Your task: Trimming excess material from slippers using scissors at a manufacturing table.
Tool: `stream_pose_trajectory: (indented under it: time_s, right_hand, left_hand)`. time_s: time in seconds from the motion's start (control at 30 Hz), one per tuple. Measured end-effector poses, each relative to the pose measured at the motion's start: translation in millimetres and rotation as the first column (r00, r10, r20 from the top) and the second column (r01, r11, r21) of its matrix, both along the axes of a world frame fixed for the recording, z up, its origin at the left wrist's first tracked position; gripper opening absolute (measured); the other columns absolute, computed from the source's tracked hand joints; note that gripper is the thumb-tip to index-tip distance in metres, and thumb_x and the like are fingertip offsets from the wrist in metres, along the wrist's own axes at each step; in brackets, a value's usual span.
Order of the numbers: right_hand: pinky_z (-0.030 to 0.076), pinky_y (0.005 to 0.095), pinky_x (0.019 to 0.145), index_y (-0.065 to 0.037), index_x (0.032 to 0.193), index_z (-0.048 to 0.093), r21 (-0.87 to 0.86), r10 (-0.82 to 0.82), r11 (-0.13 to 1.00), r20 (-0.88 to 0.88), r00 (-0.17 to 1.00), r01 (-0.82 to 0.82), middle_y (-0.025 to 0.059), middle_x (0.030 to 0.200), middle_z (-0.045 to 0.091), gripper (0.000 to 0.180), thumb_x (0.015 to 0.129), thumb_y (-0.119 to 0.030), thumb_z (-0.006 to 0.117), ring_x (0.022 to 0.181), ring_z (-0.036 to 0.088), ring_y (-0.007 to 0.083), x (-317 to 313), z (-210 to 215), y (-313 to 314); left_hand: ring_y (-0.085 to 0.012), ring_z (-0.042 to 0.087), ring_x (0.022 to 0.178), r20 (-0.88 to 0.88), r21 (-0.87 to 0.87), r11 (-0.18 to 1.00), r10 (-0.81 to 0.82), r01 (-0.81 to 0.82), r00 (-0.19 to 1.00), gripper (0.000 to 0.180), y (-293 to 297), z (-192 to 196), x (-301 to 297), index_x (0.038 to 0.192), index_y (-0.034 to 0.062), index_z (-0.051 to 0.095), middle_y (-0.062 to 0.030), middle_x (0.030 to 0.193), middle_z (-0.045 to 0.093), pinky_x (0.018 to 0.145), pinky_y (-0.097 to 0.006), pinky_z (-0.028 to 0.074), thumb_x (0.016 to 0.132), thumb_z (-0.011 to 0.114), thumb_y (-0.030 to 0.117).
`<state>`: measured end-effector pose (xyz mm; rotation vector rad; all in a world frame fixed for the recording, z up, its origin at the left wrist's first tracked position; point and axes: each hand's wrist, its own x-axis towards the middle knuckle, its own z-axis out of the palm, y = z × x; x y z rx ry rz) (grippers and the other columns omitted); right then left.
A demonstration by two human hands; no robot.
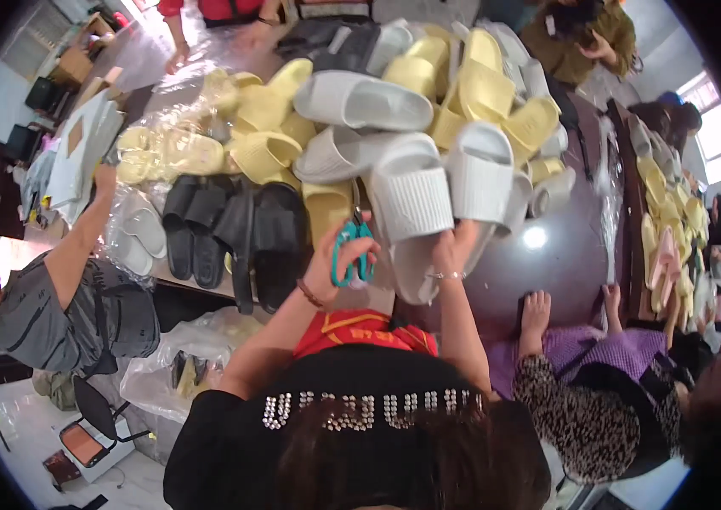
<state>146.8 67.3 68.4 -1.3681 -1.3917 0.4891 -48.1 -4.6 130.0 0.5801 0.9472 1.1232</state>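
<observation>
My left hand (320,276) is closed around scissors with teal handles (345,257), their tip pointing away from me at the edge of the slipper pile. My right hand (457,244) grips a pale grey slipper (412,197) with a ribbed strap, its toe end tilted up. Close against it stands a second pale grey slipper (481,172), and my fingers reach between the two; how far they hold the second is hidden. Just ahead, yellow slippers (265,155) and more grey slippers (364,100) lie heaped. Black slippers (269,229) sit left of my left hand.
A person in a grey shirt (80,297) reaches over the table from the left. Another, in a purple apron (581,353), rests hands on the dark tabletop (539,276) at the right. Two more stand across the table. Clear plastic bags (186,357) lie at lower left.
</observation>
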Motion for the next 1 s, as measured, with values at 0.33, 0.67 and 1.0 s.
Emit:
stream_pose_trajectory:
  time_s: [0.33,0.67,1.0]
  right_hand:
    - [0.035,0.0382,0.081,0.006,0.097,0.053,0.015,-0.017,1.0,-0.189,0.982,0.02,0.0221,0.098,0.052,0.031,0.067,-0.003,0.052,0.094,0.046,0.0352,3.6,51.6,-43.6]
    - [0.036,0.0407,0.081,0.005,0.096,0.053,-0.102,0.031,0.994,0.019,0.999,-0.029,0.0214,0.094,0.053,0.033,0.064,-0.004,0.053,0.087,0.048,0.0388,6.2,52.5,-65.5]
    - [0.038,0.0438,0.08,0.003,0.103,0.053,-0.396,0.153,0.916,0.22,0.963,-0.055,0.0248,0.1,0.054,0.04,0.066,-0.013,0.052,0.092,0.049,0.0415,-16.2,-19.4,-16.9]
  left_hand:
    - [-0.0078,0.052,0.076,-0.181,0.153,0.964,0.246,-0.219,0.952,0.05,-21.4,4.6,17.1,0.122,0.0058,0.037,-0.0012,0.092,0.054,0.061,-0.021,0.042,0.079,0.061,0.015]
    - [-0.0076,0.048,0.08,-0.269,0.195,0.945,0.309,-0.263,0.912,0.046,-38.8,-24.9,32.8,0.117,0.0009,0.038,-0.0012,0.091,0.049,0.069,-0.022,0.041,0.079,0.061,0.013]
    - [-0.0087,0.049,0.064,-0.326,0.365,0.878,0.433,-0.31,0.84,0.038,-26.6,-44.6,-2.3,0.116,0.0042,0.041,-0.002,0.075,0.049,0.053,-0.022,0.04,0.08,0.054,0.006]
